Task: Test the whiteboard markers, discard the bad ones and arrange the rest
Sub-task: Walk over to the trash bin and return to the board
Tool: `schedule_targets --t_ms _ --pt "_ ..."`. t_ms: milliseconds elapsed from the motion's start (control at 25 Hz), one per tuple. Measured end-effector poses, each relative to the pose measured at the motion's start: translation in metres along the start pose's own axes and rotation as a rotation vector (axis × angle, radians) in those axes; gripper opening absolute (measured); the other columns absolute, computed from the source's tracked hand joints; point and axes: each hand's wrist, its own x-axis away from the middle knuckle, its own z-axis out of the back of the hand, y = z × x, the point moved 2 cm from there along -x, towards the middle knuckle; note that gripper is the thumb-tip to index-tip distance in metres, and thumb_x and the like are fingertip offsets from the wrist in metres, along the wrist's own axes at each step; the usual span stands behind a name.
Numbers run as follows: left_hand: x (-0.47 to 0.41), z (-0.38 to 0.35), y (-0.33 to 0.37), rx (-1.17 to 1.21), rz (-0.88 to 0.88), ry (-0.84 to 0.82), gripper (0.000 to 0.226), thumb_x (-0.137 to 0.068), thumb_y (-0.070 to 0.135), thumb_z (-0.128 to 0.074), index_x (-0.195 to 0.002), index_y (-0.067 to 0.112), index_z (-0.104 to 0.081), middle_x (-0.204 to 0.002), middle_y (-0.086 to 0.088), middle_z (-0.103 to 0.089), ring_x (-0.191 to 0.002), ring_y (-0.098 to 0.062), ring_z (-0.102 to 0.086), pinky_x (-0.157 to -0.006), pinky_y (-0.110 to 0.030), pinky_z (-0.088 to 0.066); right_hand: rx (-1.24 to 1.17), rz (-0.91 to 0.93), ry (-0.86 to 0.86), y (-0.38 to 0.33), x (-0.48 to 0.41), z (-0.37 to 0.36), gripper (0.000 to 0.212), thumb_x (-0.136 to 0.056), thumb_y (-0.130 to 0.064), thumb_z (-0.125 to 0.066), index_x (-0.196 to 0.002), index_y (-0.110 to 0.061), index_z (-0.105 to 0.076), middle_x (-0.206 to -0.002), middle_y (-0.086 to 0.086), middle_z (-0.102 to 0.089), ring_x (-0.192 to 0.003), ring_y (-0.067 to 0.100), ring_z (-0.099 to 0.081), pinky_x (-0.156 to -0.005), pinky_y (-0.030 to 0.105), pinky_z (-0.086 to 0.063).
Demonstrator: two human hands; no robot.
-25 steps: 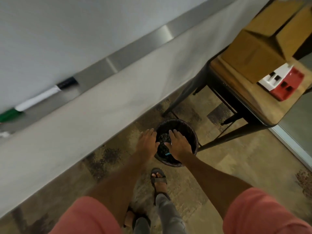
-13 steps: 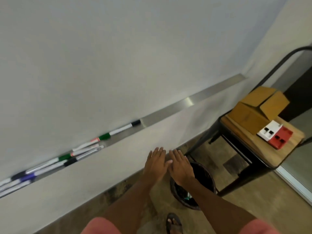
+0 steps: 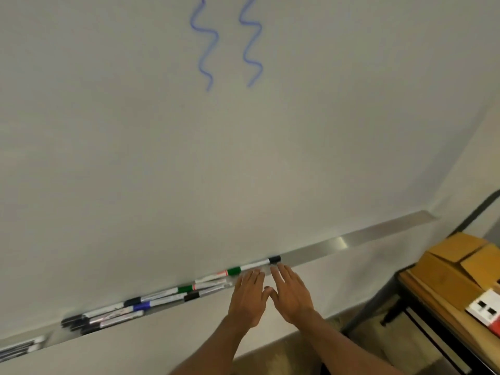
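Whiteboard markers point(image 3: 162, 296) lie end to end and overlapping in the metal tray point(image 3: 351, 240) under the whiteboard point(image 3: 243, 158). Their barrels are white, with black, blue, green and red caps or bands. The rightmost marker point(image 3: 254, 266) has a green band and a black cap. The left hand point(image 3: 249, 299) and right hand point(image 3: 292, 296) are side by side, fingers straight, holding nothing, fingertips at the tray just below that marker. Two blue squiggles point(image 3: 205, 44) mark the board. At the right, a wooden table point(image 3: 405, 282) carries a cardboard box point(image 3: 454, 266) and a red-and-white object point(image 3: 487, 312).
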Motion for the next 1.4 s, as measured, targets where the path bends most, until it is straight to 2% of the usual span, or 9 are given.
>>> schedule_targets --t_ms 160,320,480,600,760,920,1040,1200,1400 --pt "0.0 0.015 -0.024 -0.006 0.042 0.133 0.1 -0.075 0.067 0.021 -0.146 0.017 -0.03 -0.154 0.006 -0.017 -0.144 -0.016 -0.021 -0.116 -0.032 -0.008 0.023 0.089 0.112 -0.016 -0.026 0.008 0.07 -0.099 -0.049 -0.004 -0.121 -0.02 -0.063 -0.117 0.001 -0.068 -0.107 0.017 -0.065 -0.085 0.029 -0.053" --pt "-0.01 0.013 -0.04 0.033 0.113 0.14 0.119 -0.059 0.07 0.037 -0.149 0.016 -0.019 -0.157 0.003 -0.01 -0.146 -0.017 -0.008 -0.116 -0.034 0.003 0.046 0.249 0.135 -0.032 -0.038 0.02 0.044 -0.098 -0.03 -0.047 -0.14 -0.016 -0.042 -0.143 0.006 -0.046 -0.134 0.024 -0.042 -0.107 0.036 -0.038" --pt "-0.018 0.015 -0.041 -0.053 0.151 0.237 0.111 -0.068 0.061 0.033 -0.146 0.013 -0.03 -0.155 0.001 -0.017 -0.143 -0.02 -0.021 -0.115 -0.037 -0.004 0.077 0.281 0.082 -0.027 -0.068 0.005 0.073 -0.028 -0.023 -0.098 -0.096 -0.019 -0.074 -0.096 0.003 -0.073 -0.088 0.017 -0.071 -0.068 0.027 -0.058" --pt "-0.022 0.004 -0.046 0.016 0.227 0.091 0.109 -0.066 0.06 0.032 -0.147 0.014 -0.024 -0.155 0.001 -0.012 -0.145 -0.02 -0.016 -0.113 -0.037 0.002 0.108 0.353 0.09 -0.024 -0.079 0.011 0.064 -0.07 -0.015 -0.081 -0.128 -0.015 -0.055 -0.127 0.006 -0.058 -0.119 0.021 -0.056 -0.095 0.032 -0.048" --pt "-0.031 -0.013 -0.052 0.049 0.316 0.004 0.078 -0.099 0.044 0.004 -0.106 0.024 -0.071 -0.12 0.008 -0.064 -0.104 -0.01 -0.066 -0.088 -0.033 -0.05 0.168 0.391 0.056 -0.015 -0.096 0.002 0.051 -0.095 -0.016 -0.051 -0.143 -0.02 -0.033 -0.143 0.001 -0.042 -0.133 0.018 -0.038 -0.11 0.029 -0.031" --pt "-0.028 -0.011 -0.044 0.028 0.311 0.053 0.083 -0.091 0.058 0.008 -0.134 0.017 -0.05 -0.144 0.006 -0.039 -0.133 -0.011 -0.039 -0.111 -0.036 -0.025 0.18 0.385 0.016 -0.01 -0.106 -0.007 0.043 -0.091 -0.018 -0.057 -0.133 -0.023 -0.046 -0.134 -0.001 -0.05 -0.124 0.017 -0.046 -0.1 0.029 -0.04" --pt "-0.027 -0.013 -0.043 -0.036 0.328 0.101 0.084 -0.091 0.063 0.004 -0.133 0.016 -0.051 -0.143 0.003 -0.045 -0.132 -0.016 -0.044 -0.109 -0.038 -0.021 0.219 0.362 0.004 -0.004 -0.111 -0.009 0.043 -0.089 -0.014 -0.059 -0.13 -0.02 -0.047 -0.133 0.001 -0.049 -0.123 0.02 -0.046 -0.098 0.031 -0.041" --pt "-0.027 -0.015 -0.049 0.04 0.285 0.118 0.116 -0.062 0.074 0.029 -0.148 0.015 -0.022 -0.156 0.0 -0.019 -0.145 -0.016 -0.013 -0.112 -0.029 0.006 0.125 0.365 0.051 -0.003 -0.113 -0.004 0.034 -0.093 -0.016 -0.053 -0.126 -0.021 -0.048 -0.129 0.0 -0.052 -0.12 0.019 -0.048 -0.097 0.03 -0.041" --pt "-0.027 0.001 -0.04 0.122 0.331 0.076 0.062 -0.098 0.047 -0.028 -0.149 0.015 -0.016 -0.156 0.0 -0.019 -0.144 -0.016 -0.016 -0.117 -0.027 -0.012 -0.252 0.438 0.037 -0.008 -0.11 0.007 0.023 -0.094 -0.017 -0.049 -0.115 -0.019 -0.058 -0.114 0.0 -0.06 -0.105 0.016 -0.055 -0.089 0.026 -0.045"
